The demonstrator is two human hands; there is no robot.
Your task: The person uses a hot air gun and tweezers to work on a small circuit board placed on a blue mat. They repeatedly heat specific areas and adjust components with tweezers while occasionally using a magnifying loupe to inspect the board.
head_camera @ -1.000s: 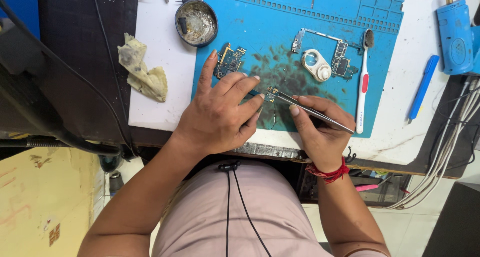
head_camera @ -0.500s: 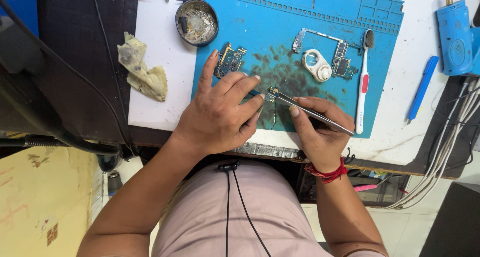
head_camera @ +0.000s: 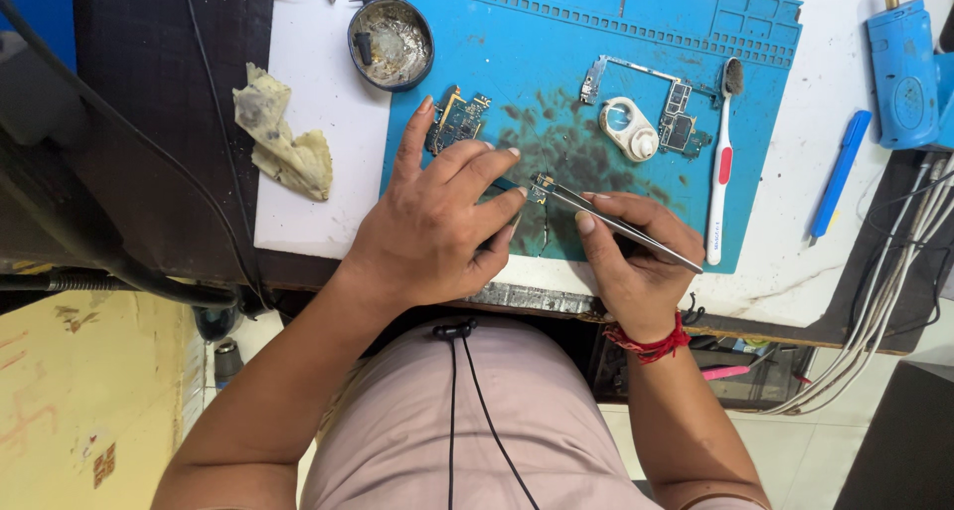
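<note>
Head view: white worktop point(head_camera: 328, 102), blue work mat point(head_camera: 556, 63) on it, dark stains mid-mat. Left hand point(head_camera: 437, 222) flat on mat, fingers spread, pressing small circuit piece point(head_camera: 540, 190) near front edge; closed on nothing. Right hand point(head_camera: 636, 256) pinching metal tweezers point(head_camera: 616, 224), tips touching circuit piece. Further back on mat: circuit board point(head_camera: 457, 120), second board with white ring part point(head_camera: 628, 128), toothbrush point(head_camera: 719, 172) upright at right. Round tin point(head_camera: 392, 43) at mat corner, crumpled rag point(head_camera: 280, 137) left, blue pen point(head_camera: 840, 172) and blue tool point(head_camera: 902, 73) right. Pale tiled floor point(head_camera: 825, 450) below, cable bundle point(head_camera: 884, 311) hanging.
</note>
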